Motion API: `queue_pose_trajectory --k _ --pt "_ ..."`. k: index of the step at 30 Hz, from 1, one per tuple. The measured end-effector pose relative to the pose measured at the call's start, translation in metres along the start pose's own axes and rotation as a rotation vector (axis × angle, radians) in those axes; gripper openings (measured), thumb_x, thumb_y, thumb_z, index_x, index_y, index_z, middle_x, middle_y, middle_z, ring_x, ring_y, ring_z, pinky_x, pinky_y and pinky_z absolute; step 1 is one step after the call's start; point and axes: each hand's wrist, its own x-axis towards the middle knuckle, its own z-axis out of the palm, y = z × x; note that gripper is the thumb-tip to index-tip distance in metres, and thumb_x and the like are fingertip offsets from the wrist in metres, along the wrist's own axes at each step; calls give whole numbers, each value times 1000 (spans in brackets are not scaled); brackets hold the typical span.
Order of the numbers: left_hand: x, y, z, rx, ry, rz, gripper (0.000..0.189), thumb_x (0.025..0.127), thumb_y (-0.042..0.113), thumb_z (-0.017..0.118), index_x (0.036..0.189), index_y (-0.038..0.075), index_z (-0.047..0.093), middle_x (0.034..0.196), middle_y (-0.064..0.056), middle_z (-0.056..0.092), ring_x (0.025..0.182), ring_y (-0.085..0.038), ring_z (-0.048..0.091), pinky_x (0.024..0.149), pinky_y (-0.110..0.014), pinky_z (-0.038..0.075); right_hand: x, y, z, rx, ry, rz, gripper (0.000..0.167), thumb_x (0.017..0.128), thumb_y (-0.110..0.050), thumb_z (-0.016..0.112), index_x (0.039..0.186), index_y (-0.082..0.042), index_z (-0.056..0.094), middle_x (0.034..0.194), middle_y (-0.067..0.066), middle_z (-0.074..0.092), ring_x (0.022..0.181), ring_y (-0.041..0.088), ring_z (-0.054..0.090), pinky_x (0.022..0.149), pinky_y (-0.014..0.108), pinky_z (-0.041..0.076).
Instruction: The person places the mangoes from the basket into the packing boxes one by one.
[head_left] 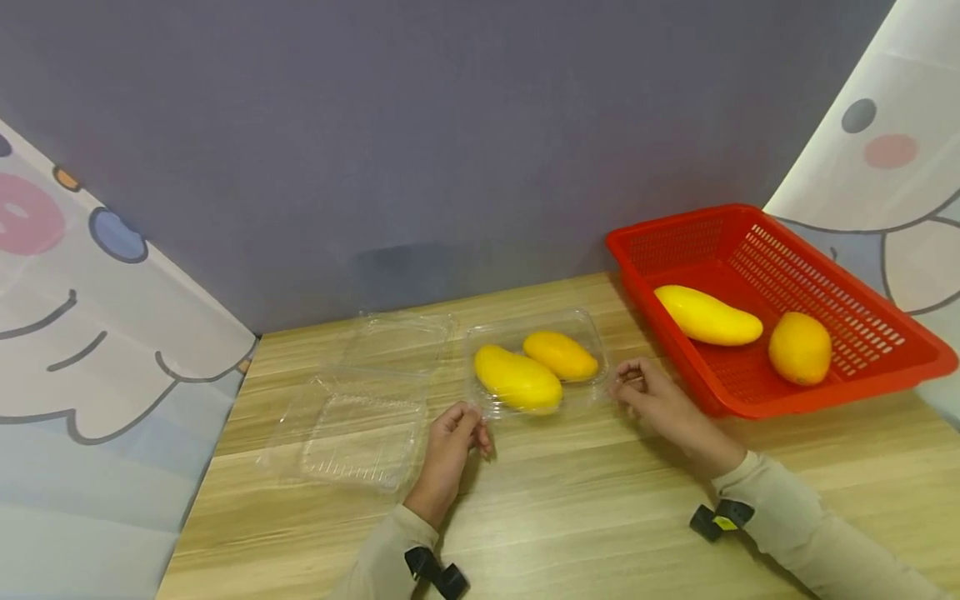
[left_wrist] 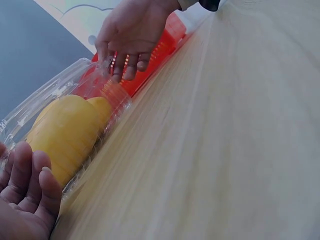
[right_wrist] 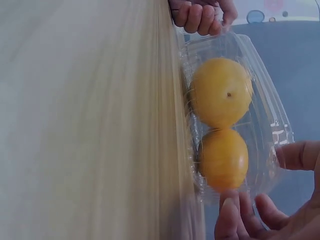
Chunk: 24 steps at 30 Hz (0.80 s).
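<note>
A clear plastic clamshell box lies on the table with its lid over two mangoes. The larger yellow mango is at the front left inside, touching a smaller, deeper-yellow mango. My left hand pinches the box's front left corner between thumb and forefinger, the other fingers curled. At the opposite end, my right hand holds the box edge. In the right wrist view, the right thumb presses the lid side while the fingertips meet the end by the smaller mango.
A red perforated basket stands at the right, holding a long yellow mango and a rounder orange-yellow fruit. Left of the box, another clear clamshell lies unfolded. A grey wall rises behind the wooden table.
</note>
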Motion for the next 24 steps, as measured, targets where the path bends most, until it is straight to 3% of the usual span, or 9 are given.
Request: queue_pose_trajectory --k 3,7,9,13,15,17,24 --pt "1 1 1 -3 -4 -4 21 98 10 52 88 -8 55 63 1 56 56 -10 55 56 -22 51 -2 -3 1 -80 49 -74 40 96 -8 59 128 6 39 119 22 52 101 27 59 77 23 52" --pt "2 2 2 -4 -12 3 24 98 11 52 91 -11 54 63 1 57 56 -10 56 57 -23 51 -2 -5 4 -227 145 -201 52 89 -9 68 130 6 40 127 25 44 115 38 49 94 39 45" --pt "3 3 3 -1 -21 7 25 99 12 52 92 -12 54 64 2 57 57 -10 56 57 -23 51 -2 -7 8 -342 205 -302 61 81 -10 76 131 4 43 128 25 43 116 40 44 93 47 39" --pt "3 3 2 4 -29 0 26 99 13 52 93 -12 53 64 2 57 58 -10 56 58 -23 51 -3 -15 21 -660 280 -543 74 66 -18 87 129 -7 51 134 20 44 121 41 41 86 50 35" --pt "2 3 2 8 -26 -9 26 99 13 51 93 -12 54 64 1 57 58 -10 56 58 -23 51 -4 -22 29 -780 264 -643 76 63 -23 91 128 -11 54 138 16 44 127 42 40 86 51 34" --pt "1 3 1 7 -21 -15 25 99 13 52 92 -11 54 64 1 57 58 -10 56 58 -23 51 -2 -29 38 -850 217 -690 74 64 -28 92 127 -14 55 140 14 45 131 40 39 89 53 36" --pt "0 1 2 -18 -17 -34 20 99 13 52 88 -4 56 64 1 58 57 -11 56 56 -23 50 4 -48 55 -939 79 -665 67 77 -36 85 136 -21 56 148 7 49 142 34 40 108 59 36"
